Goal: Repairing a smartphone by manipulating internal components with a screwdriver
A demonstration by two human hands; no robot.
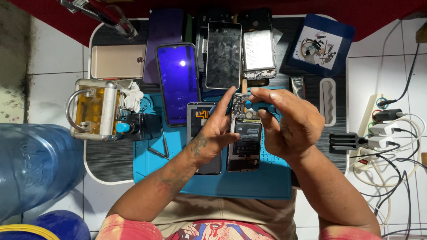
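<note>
An opened phone (243,144) with its back off lies in the middle of the frame on a blue work mat (249,182). You can see its black battery and the small parts at its top end.

The left hand (212,133) rests on the left edge of this phone. Its fingers are spread a little, and one long finger points up toward the top of the phone. It presses on the phone but does not grip it.

The right hand (284,122) is just to the right. Its fingers are curled tight around a blue-handled tool (260,106), which pokes down at the top part of the phone.

Under the left hand lies a grey phone back cover (200,120). Higher up, left of the middle, is a phone with a glowing purple screen (178,83). Beside it is a phone with a cracked screen (223,55). At the far right a power strip (378,129) holds many chargers.
</note>
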